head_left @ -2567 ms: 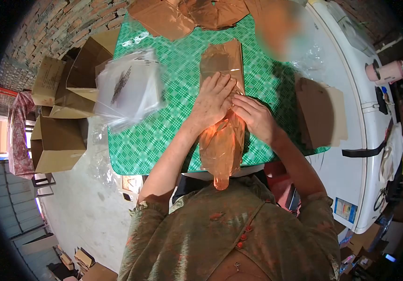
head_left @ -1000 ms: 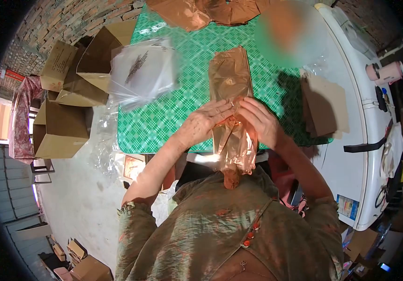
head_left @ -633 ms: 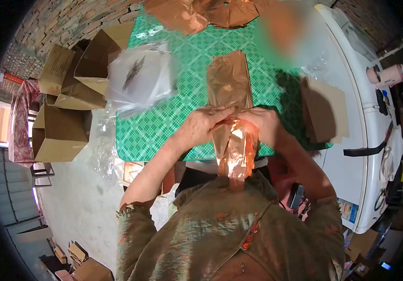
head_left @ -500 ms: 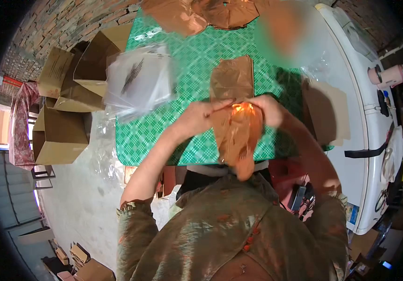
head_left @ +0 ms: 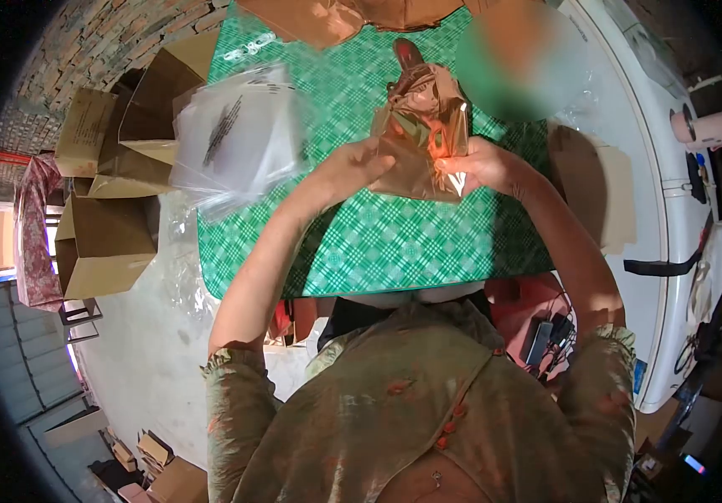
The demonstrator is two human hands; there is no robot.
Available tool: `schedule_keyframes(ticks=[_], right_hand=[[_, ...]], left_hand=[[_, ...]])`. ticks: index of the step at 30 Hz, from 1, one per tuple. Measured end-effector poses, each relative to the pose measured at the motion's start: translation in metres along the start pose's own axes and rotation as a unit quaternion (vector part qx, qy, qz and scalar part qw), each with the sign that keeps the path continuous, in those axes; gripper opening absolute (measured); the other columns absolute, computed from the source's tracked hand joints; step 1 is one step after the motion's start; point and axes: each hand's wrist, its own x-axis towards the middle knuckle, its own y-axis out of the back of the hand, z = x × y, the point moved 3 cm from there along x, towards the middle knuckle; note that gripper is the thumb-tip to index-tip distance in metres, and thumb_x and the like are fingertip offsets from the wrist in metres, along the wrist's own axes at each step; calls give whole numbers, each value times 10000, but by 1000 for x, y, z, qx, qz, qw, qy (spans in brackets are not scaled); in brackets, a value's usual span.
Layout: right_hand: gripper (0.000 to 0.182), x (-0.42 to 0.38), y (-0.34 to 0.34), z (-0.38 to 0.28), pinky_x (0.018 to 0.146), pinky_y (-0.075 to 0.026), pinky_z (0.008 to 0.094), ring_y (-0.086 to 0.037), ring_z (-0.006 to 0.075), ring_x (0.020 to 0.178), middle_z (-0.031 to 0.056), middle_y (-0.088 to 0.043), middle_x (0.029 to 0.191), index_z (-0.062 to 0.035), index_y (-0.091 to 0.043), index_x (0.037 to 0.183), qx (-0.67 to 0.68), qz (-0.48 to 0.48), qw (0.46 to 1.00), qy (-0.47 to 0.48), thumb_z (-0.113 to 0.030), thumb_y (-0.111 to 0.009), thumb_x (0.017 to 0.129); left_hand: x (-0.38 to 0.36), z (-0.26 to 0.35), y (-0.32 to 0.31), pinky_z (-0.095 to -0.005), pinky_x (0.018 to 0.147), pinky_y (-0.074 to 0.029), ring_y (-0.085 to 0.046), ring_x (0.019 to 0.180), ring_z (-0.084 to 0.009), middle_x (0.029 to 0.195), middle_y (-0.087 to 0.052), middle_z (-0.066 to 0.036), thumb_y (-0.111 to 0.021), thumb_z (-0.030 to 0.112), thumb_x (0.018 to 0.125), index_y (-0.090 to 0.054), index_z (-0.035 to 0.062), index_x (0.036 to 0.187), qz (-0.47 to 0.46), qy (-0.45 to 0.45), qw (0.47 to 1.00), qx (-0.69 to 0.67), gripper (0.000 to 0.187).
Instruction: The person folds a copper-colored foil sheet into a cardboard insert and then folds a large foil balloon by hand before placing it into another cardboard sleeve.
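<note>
A shiny copper-coloured piece of foil film (head_left: 420,180), possibly a foil balloon, is held just above the green checked tablecloth (head_left: 361,243). It is crumpled at the far end, where a narrow dark reddish tail (head_left: 407,54) points away from me. My left hand (head_left: 353,166) is closed on its left edge, thumb on top. With thumb and fingers, my right hand (head_left: 488,166) pinches the right edge, where the foil glints in the light. The fingers underneath are hidden.
More copper foil pieces (head_left: 319,18) lie at the far table edge. A stack of clear plastic bags (head_left: 239,138) sits at the left. Open cardboard boxes (head_left: 114,235) stand beyond it; flat cardboard (head_left: 596,189) and a white appliance (head_left: 659,251) are at the right.
The foil has moved away from me and been turned: its narrow tail pointed towards my body and now points to the far side. Both hands have shifted slightly farther out with it.
</note>
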Motion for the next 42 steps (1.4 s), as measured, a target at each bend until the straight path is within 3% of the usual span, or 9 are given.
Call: schedule_keyframes(ticks=[3, 6, 10, 11, 17, 21, 30, 33, 42], right_hand=[[462, -1, -1, 1, 795, -629, 359, -730, 200, 958, 116, -708, 1150, 23, -613, 1322, -3, 2, 1000, 15, -289, -687, 989], [453, -3, -3, 0, 787, -630, 357, -731, 198, 953, 112, -717, 1127, 20, -629, 1302, -12, 32, 999, 7, -298, -696, 987], [396, -6, -6, -6, 774, -611, 353, -704, 159, 961, 67, -700, 1114, -27, -643, 1281, -31, 29, 999, -20, -294, -690, 993], [394, -6, -7, -8, 765, -608, 350, -704, 156, 957, 65, -703, 1108, -27, -645, 1278, -47, 31, 998, -19, -297, -692, 993], [419, -2, -10, -10, 727, -614, 350, -718, 181, 916, 87, -719, 1075, 7, -647, 1273, -94, 47, 994, -17, -304, -688, 996], [429, 1, -11, -10, 713, -620, 348, -722, 184, 891, 100, -719, 1054, 29, -648, 1257, -111, 50, 993, -10, -303, -690, 990], [400, 7, -13, -11, 642, -582, 313, -691, 144, 785, 55, -717, 934, 46, -655, 1198, -199, 39, 979, 1, -299, -683, 998], [316, 5, -18, -16, 663, -551, 269, -681, 101, 839, 18, -722, 936, -22, -704, 1150, -197, 53, 979, 5, -307, -672, 1017], [364, 7, -22, -20, 649, -551, 269, -671, 91, 832, 15, -718, 1015, -24, -654, 1273, -177, 53, 983, -13, -270, -690, 1006]], left_hand=[[-15, 1, -4, -289, 1009, -503, -622, 1154, -126, 1247, -694, -69, -610, 160, 1066, -475, -18, 1508, 22, -29, 998, -50, 495], [-35, 6, -5, -290, 998, -517, -650, 1122, -151, 1246, -692, -88, -623, 123, 1053, -424, -32, 1535, 103, -110, 988, 31, 545], [-54, 2, -11, -307, 931, -548, -680, 1076, -163, 1138, -746, -122, -680, 143, 1013, -490, 38, 1500, 175, -68, 965, 181, 533], [-61, 6, -14, -349, 856, -559, -713, 1003, -234, 1065, -758, -152, -711, 193, 981, -629, 51, 1363, 210, -81, 953, 203, 415], [-67, 5, -27, -473, 782, -498, -629, 827, -377, 862, -692, -172, -738, 298, 922, -775, 22, 912, 313, -146, 884, 315, 279], [-66, 0, -34, -473, 756, -473, -607, 820, -352, 809, -679, -151, -753, 302, 900, -774, 27, 850, 346, -151, 866, 329, 280], [-75, -3, -57, -450, 755, -409, -529, 807, -322, 799, -586, -109, -765, 172, 881, -671, 35, 787, 400, -201, 842, 301, 190], [-79, -2, -62, -447, 772, -415, -516, 842, -340, 855, -568, -135, -743, 107, 881, -644, 13, 841, 395, -211, 845, 293, 143], [-79, -1, -71, -470, 831, -418, -522, 933, -347, 979, -575, -147, -756, 105, 856, -629, -3, 928, 416, -214, 824, 319, 181]])
